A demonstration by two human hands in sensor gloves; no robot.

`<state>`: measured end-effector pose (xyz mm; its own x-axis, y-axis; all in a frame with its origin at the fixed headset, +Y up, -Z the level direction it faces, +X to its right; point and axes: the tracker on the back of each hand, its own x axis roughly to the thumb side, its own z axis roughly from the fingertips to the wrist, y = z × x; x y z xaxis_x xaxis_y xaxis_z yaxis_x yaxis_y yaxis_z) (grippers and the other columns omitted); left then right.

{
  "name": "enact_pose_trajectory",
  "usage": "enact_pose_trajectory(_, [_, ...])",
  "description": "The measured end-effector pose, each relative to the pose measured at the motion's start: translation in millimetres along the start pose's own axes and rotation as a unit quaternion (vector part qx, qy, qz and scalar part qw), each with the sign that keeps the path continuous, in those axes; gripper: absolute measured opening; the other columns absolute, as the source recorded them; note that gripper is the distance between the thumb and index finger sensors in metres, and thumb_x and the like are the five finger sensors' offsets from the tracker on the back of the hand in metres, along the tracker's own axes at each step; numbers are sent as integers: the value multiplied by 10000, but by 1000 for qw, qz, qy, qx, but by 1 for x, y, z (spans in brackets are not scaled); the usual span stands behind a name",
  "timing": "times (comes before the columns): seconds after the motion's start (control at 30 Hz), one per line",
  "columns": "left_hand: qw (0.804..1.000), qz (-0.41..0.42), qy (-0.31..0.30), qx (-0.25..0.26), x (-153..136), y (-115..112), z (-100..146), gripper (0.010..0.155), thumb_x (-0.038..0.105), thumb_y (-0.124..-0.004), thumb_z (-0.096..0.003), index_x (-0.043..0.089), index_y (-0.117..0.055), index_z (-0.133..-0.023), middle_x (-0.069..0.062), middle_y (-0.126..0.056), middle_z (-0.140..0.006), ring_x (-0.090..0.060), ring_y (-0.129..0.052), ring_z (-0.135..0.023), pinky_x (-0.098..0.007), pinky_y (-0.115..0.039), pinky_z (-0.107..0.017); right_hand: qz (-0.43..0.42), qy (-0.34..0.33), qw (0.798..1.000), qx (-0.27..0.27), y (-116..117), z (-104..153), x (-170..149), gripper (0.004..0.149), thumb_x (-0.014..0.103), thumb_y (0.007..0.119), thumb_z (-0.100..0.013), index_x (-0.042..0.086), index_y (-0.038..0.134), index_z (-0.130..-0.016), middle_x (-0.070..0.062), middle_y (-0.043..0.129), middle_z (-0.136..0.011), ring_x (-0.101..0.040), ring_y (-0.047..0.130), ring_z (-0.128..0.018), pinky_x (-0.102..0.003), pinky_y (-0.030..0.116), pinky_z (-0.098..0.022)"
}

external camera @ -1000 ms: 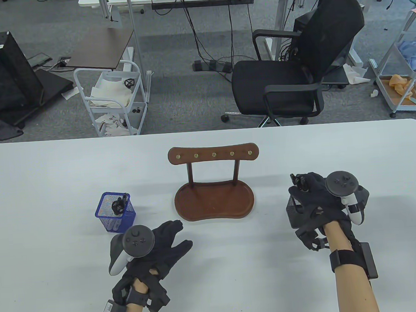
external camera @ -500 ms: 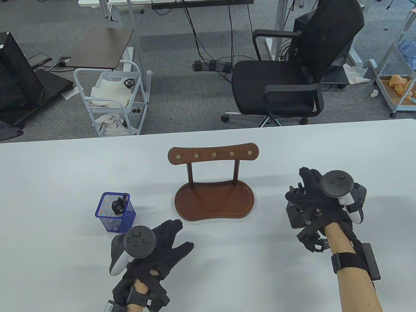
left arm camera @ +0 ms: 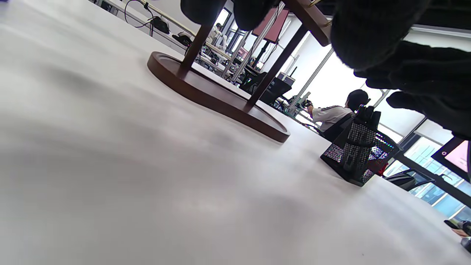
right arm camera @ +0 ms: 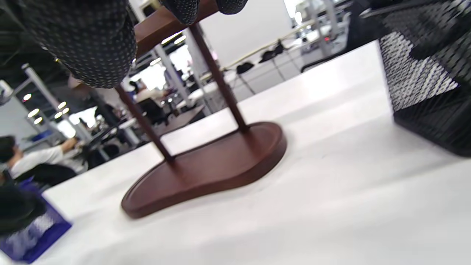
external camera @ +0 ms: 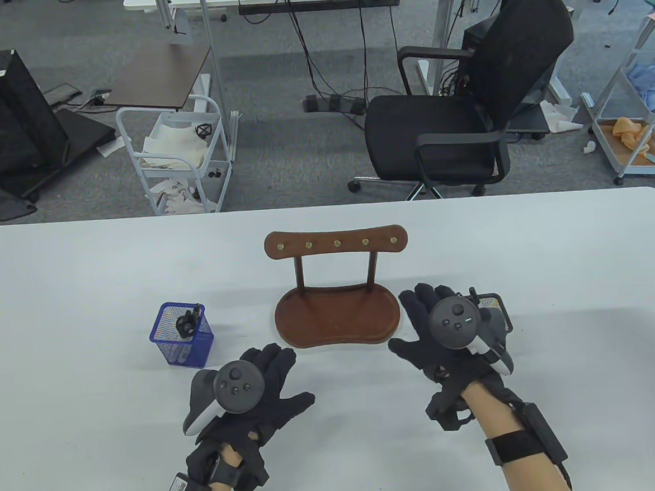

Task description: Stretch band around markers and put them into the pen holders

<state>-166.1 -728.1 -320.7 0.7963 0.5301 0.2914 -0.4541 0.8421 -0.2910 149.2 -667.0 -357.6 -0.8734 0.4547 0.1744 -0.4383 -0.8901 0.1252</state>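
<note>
A blue mesh pen holder [external camera: 181, 337] stands left of centre with banded black markers [external camera: 188, 321] sticking out of it. A black mesh pen holder [external camera: 497, 307] stands at the right, half hidden behind my right hand's tracker; the left wrist view shows this black holder [left arm camera: 358, 152] with dark marker tops [left arm camera: 368, 112] in it. My left hand [external camera: 266, 376] lies flat near the front, fingers spread, holding nothing. My right hand [external camera: 422, 320] hovers open just left of the black holder, fingers straight and empty.
A brown wooden hook stand [external camera: 337, 317] with a kidney-shaped base sits mid-table between the two holders. Beyond the white table's far edge [external camera: 325, 206] are a black office chair [external camera: 463, 107] and a white wire cart [external camera: 178, 155].
My right hand has let go of the markers at the black holder and moved left and nearer, opening flat. My left hand slid slightly right.
</note>
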Motion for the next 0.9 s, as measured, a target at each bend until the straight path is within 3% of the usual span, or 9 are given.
enact_pose_trajectory(0.2, [998,-63,16,-24,-1,-5,2,913,652,-748,-543,167,-350,-1206,-257,-267,-1316,-660,-171,-1135,-896,-227,-658,7,-44,998,36,40,14,27,848,591,851,-450,327,424,-1134,-95,284,-1296,-426,160,-1142,-712,204,-759])
enact_pose_trajectory(0.3, [997,-73,23,-19,-7,-7,7,925,664,-744,-537,170,-343,-1209,-250,-240,-1320,-670,-155,-1129,-903,-231,-651,16,-53,997,52,58,18,33,807,631,828,-444,414,441,-1117,-104,268,-1301,-475,164,-1135,-764,235,-737])
enact_pose_trajectory(0.53, [994,-107,17,-1,-13,-16,18,956,737,-693,-515,199,-334,-1220,-236,-200,-1330,-704,-122,-1110,-919,-258,-631,33,-48,995,78,93,25,32,909,722,775,-415,386,347,-1142,-123,196,-1306,-539,141,-1129,-821,264,-700])
enact_pose_trajectory(0.67, [994,-111,6,-22,-13,-22,20,998,795,-600,-507,209,-251,-1236,-248,-79,-1323,-636,14,-1119,-885,-152,-665,41,-51,993,102,104,26,26,945,746,777,-400,386,319,-1143,-129,141,-1301,-530,85,-1123,-829,233,-690])
enact_pose_trajectory(0.9, [995,-101,-1,-23,-13,-19,20,999,795,-598,-511,207,-246,-1237,-259,-94,-1325,-621,-2,-1134,-867,-139,-680,44,-52,993,96,104,26,24,940,728,788,-403,385,313,-1137,-126,124,-1294,-515,67,-1121,-815,204,-696])
